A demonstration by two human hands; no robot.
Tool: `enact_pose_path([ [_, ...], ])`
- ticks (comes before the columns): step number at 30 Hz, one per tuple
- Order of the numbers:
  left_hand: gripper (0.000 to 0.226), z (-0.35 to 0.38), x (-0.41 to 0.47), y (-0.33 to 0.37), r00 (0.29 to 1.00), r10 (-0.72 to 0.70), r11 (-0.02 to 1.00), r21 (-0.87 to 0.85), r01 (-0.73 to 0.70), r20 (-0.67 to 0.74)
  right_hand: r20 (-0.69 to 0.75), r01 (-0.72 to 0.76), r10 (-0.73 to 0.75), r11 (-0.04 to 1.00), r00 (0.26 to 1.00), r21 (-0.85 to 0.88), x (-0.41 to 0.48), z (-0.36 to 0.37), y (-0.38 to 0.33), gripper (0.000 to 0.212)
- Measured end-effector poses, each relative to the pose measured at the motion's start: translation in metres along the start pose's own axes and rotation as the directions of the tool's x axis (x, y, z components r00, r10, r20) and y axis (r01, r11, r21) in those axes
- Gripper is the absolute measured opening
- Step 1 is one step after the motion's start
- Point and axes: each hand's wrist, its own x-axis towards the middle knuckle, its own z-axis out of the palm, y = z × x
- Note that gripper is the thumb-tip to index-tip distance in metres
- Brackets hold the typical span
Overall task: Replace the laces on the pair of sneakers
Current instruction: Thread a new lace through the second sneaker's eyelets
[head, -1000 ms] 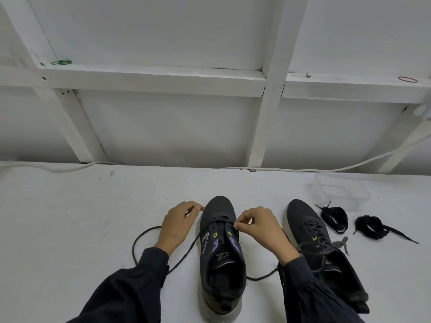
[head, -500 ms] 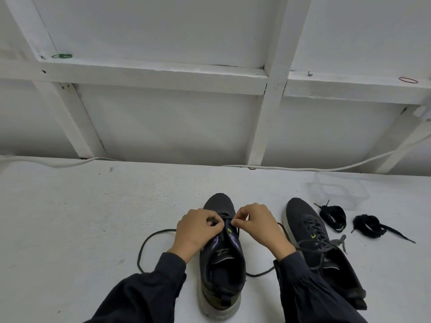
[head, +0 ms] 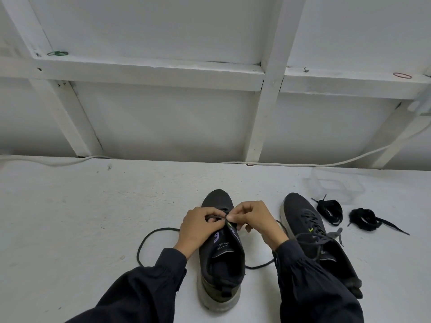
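We face a plain workshop-like space: a white-painted workbench [head: 70,217], white wooden framing [head: 144,73] behind, a loose cable [head: 326,163].

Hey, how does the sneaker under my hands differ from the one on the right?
The middle sneaker is mostly unlaced, its lace trailing onto the table on both sides; the right sneaker is laced up its front. The left hand and right hand pinch the lace at the middle sneaker; neither holds the right sneaker. Both are dark, toes pointing away.
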Motion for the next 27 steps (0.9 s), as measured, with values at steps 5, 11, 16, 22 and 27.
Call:
enact_pose_path([
  [5, 0.018, 0.006, -0.001, 0.001, 0.999, 0.025, 0.991, 0.135, -0.02, -0.029, 0.008, -0.022, 0.022, 1.0, 1.0, -0.021, 0.002, 0.008, -0.003, 0.027],
  [11, 0.012, 0.007, -0.003, -0.003, 0.997, 0.082, 0.992, 0.094, -0.081, -0.007, 0.019, -0.053, 0.057, 0.989, 0.998, -0.139, 0.007, 0.01, -0.013, 0.025],
  [16, 0.014, -0.005, -0.001, -0.013, 0.994, 0.048, 0.988, -0.142, -0.061, -0.096, 0.009, 0.013, -0.011, 0.981, 1.0, -0.192, 0.004, 0.006, -0.013, 0.008],
  [22, 0.019, -0.014, -0.002, -0.017, 0.994, 0.065, 0.969, -0.233, -0.085, -0.092, 0.084, 0.174, -0.154, 0.794, 0.985, -0.582, 0.008, 0.02, -0.016, 0.021],
  [27, 0.008, -0.02, -0.006, -0.022, 0.998, 0.054, 0.953, -0.296, -0.06, -0.027, 0.062, 0.162, -0.152, 0.849, 0.986, -0.503, 0.009, 0.02, -0.013, 0.017],
])
